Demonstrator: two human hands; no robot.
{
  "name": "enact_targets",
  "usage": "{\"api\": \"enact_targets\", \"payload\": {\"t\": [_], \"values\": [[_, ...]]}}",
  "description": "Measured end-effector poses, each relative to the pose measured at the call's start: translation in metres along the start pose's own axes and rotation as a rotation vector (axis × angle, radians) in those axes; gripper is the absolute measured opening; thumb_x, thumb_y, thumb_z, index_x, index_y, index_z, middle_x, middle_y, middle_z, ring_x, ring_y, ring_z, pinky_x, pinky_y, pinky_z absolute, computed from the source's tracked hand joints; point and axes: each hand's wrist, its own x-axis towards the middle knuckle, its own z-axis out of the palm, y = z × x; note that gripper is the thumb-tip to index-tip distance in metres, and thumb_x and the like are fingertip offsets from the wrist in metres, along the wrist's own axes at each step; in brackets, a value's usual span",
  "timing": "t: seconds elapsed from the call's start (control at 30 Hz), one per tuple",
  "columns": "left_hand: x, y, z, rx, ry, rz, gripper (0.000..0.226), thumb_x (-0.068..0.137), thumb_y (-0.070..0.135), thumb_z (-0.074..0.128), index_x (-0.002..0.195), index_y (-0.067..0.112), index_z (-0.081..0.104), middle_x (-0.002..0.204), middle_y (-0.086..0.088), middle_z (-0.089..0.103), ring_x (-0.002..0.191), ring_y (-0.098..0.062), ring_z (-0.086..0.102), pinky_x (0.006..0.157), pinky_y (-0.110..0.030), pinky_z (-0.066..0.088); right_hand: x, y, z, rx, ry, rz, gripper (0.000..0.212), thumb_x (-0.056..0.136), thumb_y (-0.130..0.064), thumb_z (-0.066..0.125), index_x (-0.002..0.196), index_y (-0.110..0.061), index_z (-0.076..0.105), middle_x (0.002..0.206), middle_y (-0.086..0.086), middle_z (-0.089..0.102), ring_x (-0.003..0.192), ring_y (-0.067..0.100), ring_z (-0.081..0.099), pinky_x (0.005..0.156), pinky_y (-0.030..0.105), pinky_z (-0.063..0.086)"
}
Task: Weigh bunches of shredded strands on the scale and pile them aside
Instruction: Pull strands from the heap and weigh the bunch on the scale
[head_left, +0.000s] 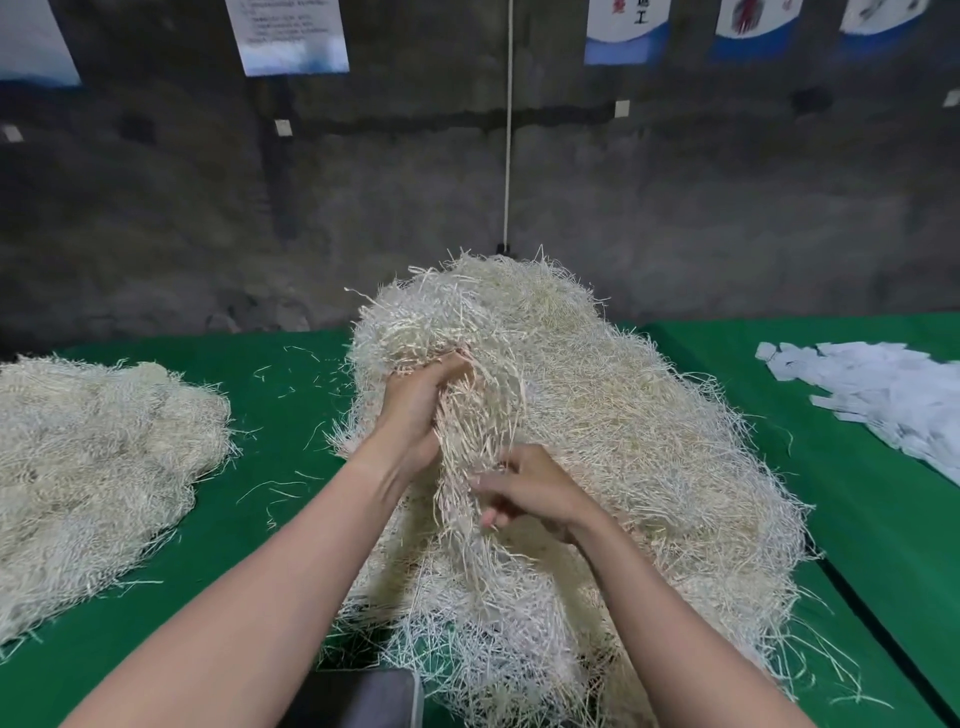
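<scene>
A big heap of pale shredded strands (623, 426) lies in the middle of the green table (280, 431). My left hand (415, 410) is raised at the heap's near left side, closed on a hanging bunch of strands (467, 467). Just below it, my right hand (530, 488) pinches the same bunch from the right, fingers curled into it. A second, flatter pile of strands (88, 467) sits at the table's left. At the bottom edge a grey flat corner, perhaps the scale (363, 696), shows between my forearms, partly covered by strands.
A spread of white paper slips (883, 395) lies on a second green table at the right, with a dark gap (862, 608) between the tables. Loose strands scatter between the two piles. A grey wall with posters and a hanging white cord (509, 130) stands behind.
</scene>
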Motion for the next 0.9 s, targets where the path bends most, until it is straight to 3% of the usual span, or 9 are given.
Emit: {"api": "enact_targets", "payload": {"t": [0.1, 0.2, 0.37, 0.47, 0.57, 0.63, 0.7, 0.83, 0.9], "values": [[-0.003, -0.003, -0.006, 0.11, -0.144, -0.042, 0.034, 0.065, 0.016, 0.074, 0.095, 0.003, 0.065, 0.1, -0.006, 0.064, 0.097, -0.018, 0.058, 0.09, -0.034, 0.043, 0.007, -0.009, 0.007, 0.069, 0.128, -0.018, 0.01, 0.087, -0.007, 0.058, 0.094, 0.0, 0.056, 0.066, 0.006, 0.063, 0.055, 0.016, 0.058, 0.057, 0.025, 0.053], [-0.001, -0.016, -0.015, 0.297, -0.13, -0.118, 0.087, 0.066, 0.004, 0.078, 0.138, -0.003, 0.028, 0.114, -0.017, 0.05, 0.084, -0.016, 0.051, 0.066, -0.026, 0.046, 0.011, -0.018, 0.004, 0.028, 0.118, -0.054, 0.008, 0.081, -0.007, 0.057, 0.079, 0.0, 0.056, 0.075, 0.011, 0.062, 0.068, 0.018, 0.058, 0.076, 0.039, 0.056], [0.012, -0.024, -0.023, 0.309, 0.224, 0.042, 0.076, 0.074, 0.008, 0.076, 0.133, -0.004, 0.031, 0.103, -0.008, 0.052, 0.101, -0.027, 0.055, 0.086, -0.033, 0.046, 0.009, -0.023, -0.007, -0.152, 0.314, -0.102, 0.013, 0.085, -0.013, 0.056, 0.075, -0.011, 0.048, 0.069, 0.002, 0.058, 0.059, 0.016, 0.059, 0.059, 0.032, 0.051], [0.013, -0.028, -0.021, 0.28, 0.16, 0.006, 0.07, 0.072, 0.008, 0.078, 0.126, -0.012, 0.039, 0.095, -0.017, 0.063, 0.087, -0.023, 0.058, 0.074, -0.025, 0.05, 0.012, -0.026, -0.014, -0.469, 0.466, -0.15, 0.017, 0.082, -0.028, 0.06, 0.079, -0.016, 0.048, 0.073, -0.005, 0.048, 0.061, 0.011, 0.048, 0.054, 0.024, 0.038], [0.01, -0.035, -0.011, 0.315, -0.001, -0.078, 0.077, 0.072, 0.006, 0.074, 0.135, -0.008, 0.033, 0.121, -0.018, 0.055, 0.105, -0.023, 0.055, 0.085, -0.03, 0.05, 0.016, -0.03, -0.007, -0.471, 0.507, -0.214, 0.015, 0.085, -0.035, 0.057, 0.085, -0.022, 0.049, 0.083, -0.01, 0.047, 0.068, 0.01, 0.044, 0.057, 0.019, 0.033], [0.011, -0.038, -0.006, 0.269, 0.059, -0.05, 0.086, 0.073, 0.003, 0.071, 0.143, 0.002, 0.021, 0.133, -0.016, 0.045, 0.12, -0.028, 0.047, 0.101, -0.039, 0.041, 0.017, -0.027, -0.002, -0.472, 0.531, -0.242, 0.026, 0.085, -0.034, 0.056, 0.068, -0.018, 0.048, 0.068, -0.007, 0.046, 0.055, 0.011, 0.039, 0.049, 0.022, 0.03], [0.015, -0.036, -0.004, 0.199, 0.212, 0.017, 0.078, 0.074, 0.002, 0.07, 0.139, 0.004, 0.027, 0.133, -0.016, 0.044, 0.124, -0.03, 0.044, 0.1, -0.039, 0.036, 0.016, -0.02, 0.001, -0.51, 0.521, -0.221, 0.037, 0.085, -0.034, 0.056, 0.055, -0.017, 0.042, 0.054, -0.006, 0.04, 0.046, 0.011, 0.033, 0.045, 0.021, 0.026], [0.021, -0.035, -0.003, 0.167, 0.361, 0.085, 0.067, 0.077, 0.002, 0.072, 0.131, -0.001, 0.032, 0.101, -0.003, 0.05, 0.093, -0.019, 0.052, 0.096, -0.035, 0.035, 0.014, -0.012, 0.0, -0.562, 0.502, -0.181, 0.043, 0.082, -0.032, 0.057, 0.048, -0.023, 0.033, 0.051, -0.013, 0.027, 0.04, 0.006, 0.028, 0.041, 0.02, 0.022], [0.025, -0.036, -0.005, 0.133, 0.417, 0.085, 0.073, 0.076, 0.002, 0.072, 0.135, 0.002, 0.028, 0.093, 0.005, 0.042, 0.095, -0.019, 0.049, 0.096, -0.035, 0.034, 0.012, -0.014, 0.0, -0.638, 0.47, -0.17, 0.042, 0.082, -0.036, 0.058, 0.051, -0.028, 0.031, 0.054, -0.015, 0.026, 0.038, -0.001, 0.033, 0.04, 0.018, 0.021]]}}
